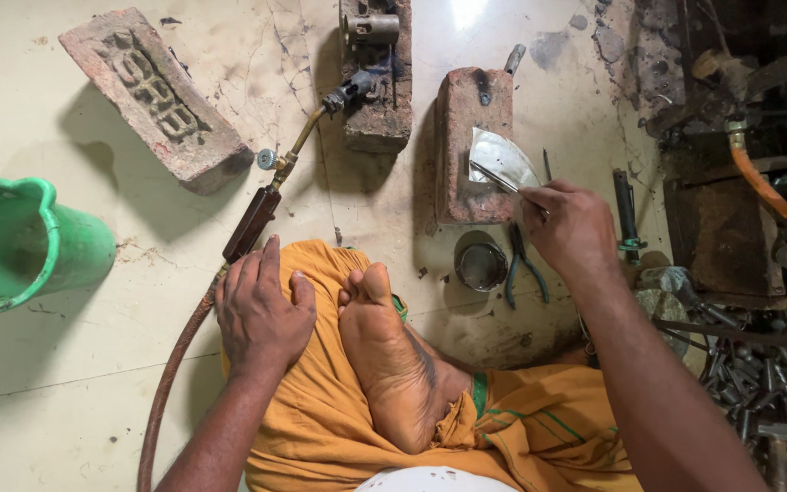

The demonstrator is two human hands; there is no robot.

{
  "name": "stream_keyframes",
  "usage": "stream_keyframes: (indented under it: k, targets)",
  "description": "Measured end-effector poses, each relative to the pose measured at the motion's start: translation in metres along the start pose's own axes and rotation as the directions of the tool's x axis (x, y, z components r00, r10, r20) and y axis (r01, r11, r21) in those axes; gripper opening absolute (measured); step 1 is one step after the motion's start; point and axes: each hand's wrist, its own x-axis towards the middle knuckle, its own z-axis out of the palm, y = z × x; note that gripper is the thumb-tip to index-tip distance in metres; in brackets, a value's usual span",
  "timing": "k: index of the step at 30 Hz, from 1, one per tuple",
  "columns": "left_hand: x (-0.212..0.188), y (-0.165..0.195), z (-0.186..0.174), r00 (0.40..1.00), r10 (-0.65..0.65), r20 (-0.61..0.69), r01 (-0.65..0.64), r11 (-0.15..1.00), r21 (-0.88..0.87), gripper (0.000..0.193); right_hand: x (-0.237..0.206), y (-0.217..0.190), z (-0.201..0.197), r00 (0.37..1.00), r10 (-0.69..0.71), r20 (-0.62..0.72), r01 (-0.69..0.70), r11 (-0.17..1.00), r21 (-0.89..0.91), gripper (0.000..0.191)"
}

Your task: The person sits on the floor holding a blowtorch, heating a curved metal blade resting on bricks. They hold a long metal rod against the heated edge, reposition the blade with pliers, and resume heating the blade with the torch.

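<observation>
My right hand pinches a thin metal tool whose tip grips a curved piece of shiny sheet metal. The sheet rests on top of a red brick. My left hand lies flat on my knee, on orange cloth, fingers slightly apart and holding nothing. Just beyond its fingertips lies a gas torch with a brown handle, brass tube and a hose trailing toward me. My bare foot is tucked between my hands.
A green plastic bucket stands at left. A stamped brick lies at upper left, another brick behind the torch tip. Pliers and a small round metal dish sit near my right hand. Scrap metal parts pile at right.
</observation>
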Motion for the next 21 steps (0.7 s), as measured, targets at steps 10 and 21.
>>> stream_keyframes:
  k: [10,21]
  targets:
    - [0.0007,0.0011,-0.0005,1.000,-0.007,0.006,0.007,1.000,-0.008,0.056,-0.0020,0.0093,-0.0025,0.995,0.096,0.022,-0.096,0.995,0.029,0.019]
    - [0.0006,-0.0013,0.0010,1.000,-0.005,0.014,0.005,1.000,0.009,0.057,0.0040,0.0074,0.0010,0.980,0.173,0.094,-0.178,0.983,0.049,0.022]
